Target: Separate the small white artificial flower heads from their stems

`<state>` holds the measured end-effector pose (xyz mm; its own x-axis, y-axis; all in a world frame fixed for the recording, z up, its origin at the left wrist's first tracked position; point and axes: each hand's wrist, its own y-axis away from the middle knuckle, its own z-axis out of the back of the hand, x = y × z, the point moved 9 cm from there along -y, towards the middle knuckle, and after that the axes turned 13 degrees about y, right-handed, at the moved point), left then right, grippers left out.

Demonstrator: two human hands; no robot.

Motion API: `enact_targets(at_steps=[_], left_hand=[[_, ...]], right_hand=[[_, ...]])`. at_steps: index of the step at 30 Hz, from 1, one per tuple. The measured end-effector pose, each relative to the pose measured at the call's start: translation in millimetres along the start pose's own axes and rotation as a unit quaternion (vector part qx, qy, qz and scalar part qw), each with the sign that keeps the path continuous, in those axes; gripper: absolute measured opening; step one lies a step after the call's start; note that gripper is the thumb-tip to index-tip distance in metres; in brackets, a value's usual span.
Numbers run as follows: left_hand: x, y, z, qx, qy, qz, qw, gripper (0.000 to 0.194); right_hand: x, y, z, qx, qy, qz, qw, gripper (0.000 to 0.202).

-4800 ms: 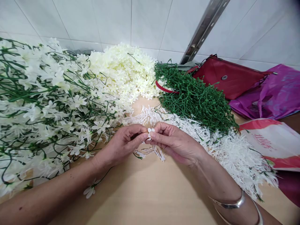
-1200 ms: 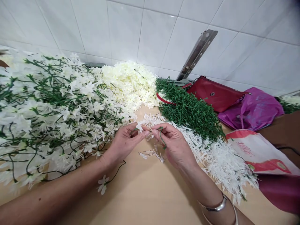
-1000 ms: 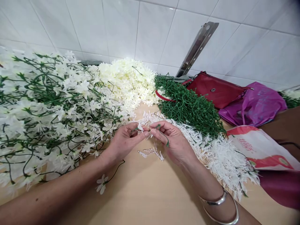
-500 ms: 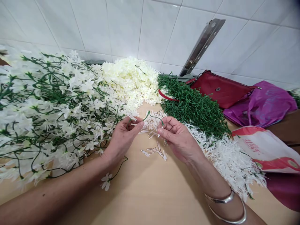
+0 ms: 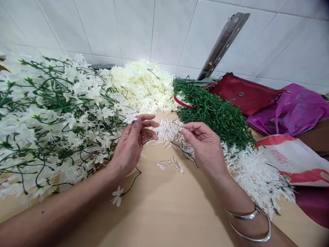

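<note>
My left hand (image 5: 132, 142) is raised beside the large flower pile, fingers loosely curled and spread, with a white flower (image 5: 130, 117) at its thumb tip. A thin dark stem shows between its curled fingers; the grip is partly hidden. Thumb and forefinger of my right hand (image 5: 207, 147) pinch a thin green stem (image 5: 178, 138), which trails down beside the palm. Between the hands, small white stamen pieces (image 5: 168, 129) lie heaped, with a few loose ones (image 5: 172, 163) nearer me. One white flower on a green stem (image 5: 117, 196) lies below my left wrist.
White flowers with stems (image 5: 64, 116) cover the left side. Loose cream blossoms (image 5: 144, 84) are heaped at the back. Green stems (image 5: 213, 113) and white stamens (image 5: 253, 175) lie right, beside a red bag (image 5: 244, 92), purple plastic bag (image 5: 298, 108) and printed bag (image 5: 295, 159).
The green branched stem no longer spans both hands. The left hand's fingers have spread and lifted; the right hand has shifted slightly right, with the stem now hanging from its fingertips.
</note>
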<state>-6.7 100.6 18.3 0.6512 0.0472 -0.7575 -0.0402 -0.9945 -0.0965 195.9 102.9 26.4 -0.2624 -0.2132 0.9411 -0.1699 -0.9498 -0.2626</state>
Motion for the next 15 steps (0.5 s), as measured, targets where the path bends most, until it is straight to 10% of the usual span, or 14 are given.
enact_targets(at_steps=[10, 15], left_hand=[[-24, -4, 1.3, -0.015, -0.137, -0.072, 0.988, 0.019], [-35, -30, -17.8, 0.051, -0.489, -0.177, 0.853, 0.015]], right_hand=[[-6, 8, -10, 0.040, 0.089, 0.009, 0.995, 0.013], [-5, 8, -11, 0.045, 0.088, 0.021, 0.995, 0.013]])
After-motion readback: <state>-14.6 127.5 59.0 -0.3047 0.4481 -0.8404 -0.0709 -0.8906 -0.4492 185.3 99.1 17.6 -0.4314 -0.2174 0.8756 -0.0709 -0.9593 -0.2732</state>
